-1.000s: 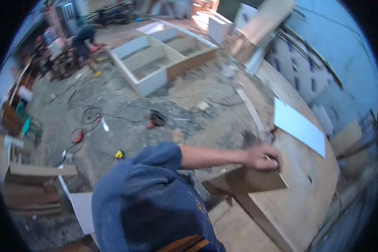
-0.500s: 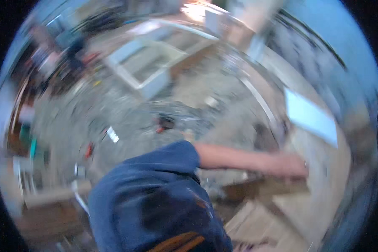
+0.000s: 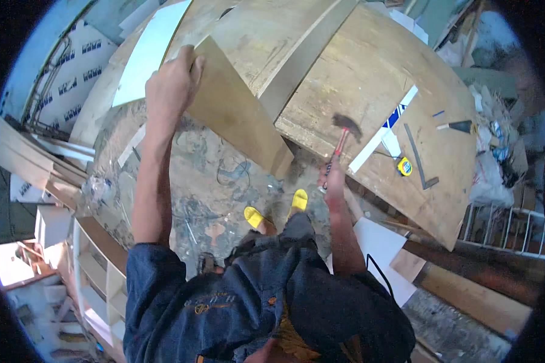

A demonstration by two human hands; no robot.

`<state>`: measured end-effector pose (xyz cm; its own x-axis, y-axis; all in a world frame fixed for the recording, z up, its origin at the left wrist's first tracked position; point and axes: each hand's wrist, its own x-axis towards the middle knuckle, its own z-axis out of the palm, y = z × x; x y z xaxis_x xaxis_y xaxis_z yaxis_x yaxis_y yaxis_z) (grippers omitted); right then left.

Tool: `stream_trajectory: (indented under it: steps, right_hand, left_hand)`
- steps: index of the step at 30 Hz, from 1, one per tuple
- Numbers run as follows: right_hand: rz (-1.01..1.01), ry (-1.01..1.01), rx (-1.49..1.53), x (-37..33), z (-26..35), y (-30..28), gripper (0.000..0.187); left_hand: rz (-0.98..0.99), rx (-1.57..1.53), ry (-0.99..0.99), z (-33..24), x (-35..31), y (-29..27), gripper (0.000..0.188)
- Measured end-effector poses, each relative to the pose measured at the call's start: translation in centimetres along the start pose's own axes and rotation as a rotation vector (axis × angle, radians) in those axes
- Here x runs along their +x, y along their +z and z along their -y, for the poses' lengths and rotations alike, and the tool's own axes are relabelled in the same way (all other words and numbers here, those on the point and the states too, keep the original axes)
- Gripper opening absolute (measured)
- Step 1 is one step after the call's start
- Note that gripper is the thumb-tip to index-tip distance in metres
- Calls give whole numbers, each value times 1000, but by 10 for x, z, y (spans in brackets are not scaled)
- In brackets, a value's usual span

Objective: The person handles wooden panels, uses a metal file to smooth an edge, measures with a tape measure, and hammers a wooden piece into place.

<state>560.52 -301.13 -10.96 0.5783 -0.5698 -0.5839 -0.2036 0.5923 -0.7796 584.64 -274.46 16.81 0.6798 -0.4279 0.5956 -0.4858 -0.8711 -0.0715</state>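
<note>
My left hand (image 3: 174, 83) is closed on the upper end of a brown wooden board (image 3: 239, 112). This board slants down beside the workbench, its lower end close to the bench edge. My right hand (image 3: 332, 175) grips a hammer (image 3: 343, 143) by its red and dark handle. The dark hammer head is slightly blurred and sits over the bench top, near a white strip with a blue patch (image 3: 383, 129). To the right of that strip are a yellow tape measure (image 3: 404, 167) and a thin grey bar with a bent end (image 3: 419, 155).
A long raised plank (image 3: 312, 57) crosses the plywood workbench (image 3: 369, 69). A pale panel (image 3: 151, 53) lies at its left. A dark-handled tool (image 3: 457, 126) rests at the right. White sheeting (image 3: 381, 254) and a shelf-like frame (image 3: 97, 266) stand nearby. Yellow slippers (image 3: 299, 201) show below.
The view has swung round from a blurred room with one bare arm stretched right. Now both hands show at the workbench, with the board in the left and the hammer in the right.
</note>
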Motion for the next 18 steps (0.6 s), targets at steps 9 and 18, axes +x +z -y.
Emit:
stream_trajectory:
  steps: [9, 18]
  right_hand:
    - [-123, -362, -88, 84, -28, 130, 35]
    - [-444, -546, 153, 118, -43, 165, 40]
  left_hand:
    - [96, -31, -65, -32, 10, -2, 38]
    - [63, -11, -54, -25, 20, 4, 36]
